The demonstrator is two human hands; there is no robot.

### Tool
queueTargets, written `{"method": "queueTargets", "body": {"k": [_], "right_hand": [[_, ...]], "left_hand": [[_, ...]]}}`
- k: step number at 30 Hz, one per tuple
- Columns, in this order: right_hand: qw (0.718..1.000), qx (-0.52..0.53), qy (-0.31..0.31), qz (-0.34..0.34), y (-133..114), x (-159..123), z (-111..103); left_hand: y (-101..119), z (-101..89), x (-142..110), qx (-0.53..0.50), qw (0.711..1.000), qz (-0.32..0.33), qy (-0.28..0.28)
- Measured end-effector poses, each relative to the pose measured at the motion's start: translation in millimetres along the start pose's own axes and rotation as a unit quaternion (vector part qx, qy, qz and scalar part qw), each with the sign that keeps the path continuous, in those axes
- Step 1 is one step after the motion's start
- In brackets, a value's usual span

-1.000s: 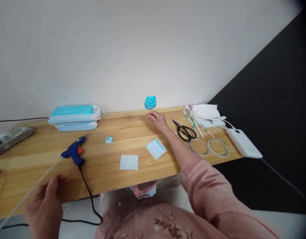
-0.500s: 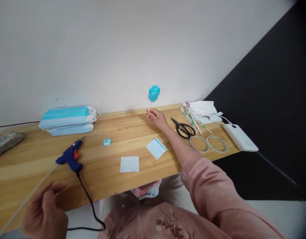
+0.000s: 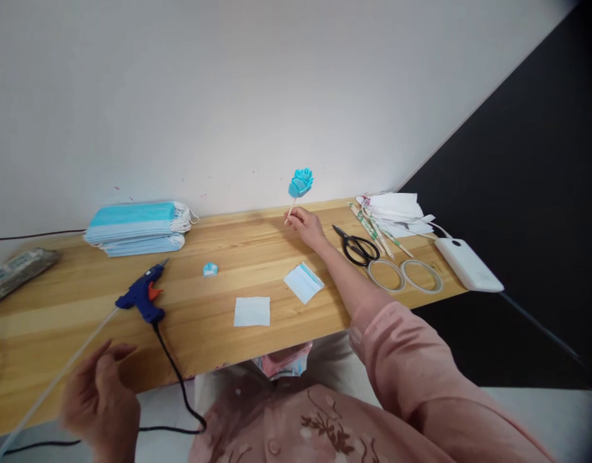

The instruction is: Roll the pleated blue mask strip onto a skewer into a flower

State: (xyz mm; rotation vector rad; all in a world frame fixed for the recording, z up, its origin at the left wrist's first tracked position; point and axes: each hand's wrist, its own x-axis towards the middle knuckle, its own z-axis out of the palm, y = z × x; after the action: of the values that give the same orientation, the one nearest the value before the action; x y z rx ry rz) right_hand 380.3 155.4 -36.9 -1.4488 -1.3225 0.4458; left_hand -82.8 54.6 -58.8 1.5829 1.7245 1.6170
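My right hand point(image 3: 305, 227) pinches the thin wooden stick point(image 3: 291, 209) of a blue flower point(image 3: 301, 182), held upright near the back of the table. The bloom looks like a rose of layered blue petals. My left hand point(image 3: 103, 402) is at the table's front left edge, fingers loosely bent and apart, with nothing seen in it. Just beyond it lies a blue glue gun point(image 3: 142, 294) with an orange trigger and a long glue stick point(image 3: 59, 379) out of its back. A small folded blue piece point(image 3: 210, 269) and two pale blue squares point(image 3: 252, 312) point(image 3: 303, 283) rest mid-table.
A stack of blue face masks point(image 3: 136, 229) sits at the back left, near a power strip point(image 3: 20, 273). To the right are black scissors point(image 3: 357, 248), two tape rolls point(image 3: 386, 275), several sticks, white scraps point(image 3: 392, 209) and a white power bank point(image 3: 469, 265). The glue gun's black cord point(image 3: 173, 366) hangs over the front edge.
The view has shifted slightly. My right hand still holds the flower, whose bloom has turned and tilted a little. My left hand stays near the front edge, fingers still apart.
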Motion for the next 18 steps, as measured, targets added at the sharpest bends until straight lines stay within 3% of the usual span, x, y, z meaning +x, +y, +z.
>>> {"method": "queueTargets", "body": {"k": [3,7,18], "right_hand": [[1.0,-0.002,0.005,0.0,-1,1,1],[1.0,-0.003,0.008,-0.002,-4,1,1],[1.0,-0.011,0.025,-0.007,-6,2,-2]], "left_hand": [[16,5.2,3,-0.019,0.998,-0.009,0.065],[14,7.9,6,-0.023,0.997,0.009,0.077],[15,4.7,3,-0.019,0.999,0.01,0.047]]}}
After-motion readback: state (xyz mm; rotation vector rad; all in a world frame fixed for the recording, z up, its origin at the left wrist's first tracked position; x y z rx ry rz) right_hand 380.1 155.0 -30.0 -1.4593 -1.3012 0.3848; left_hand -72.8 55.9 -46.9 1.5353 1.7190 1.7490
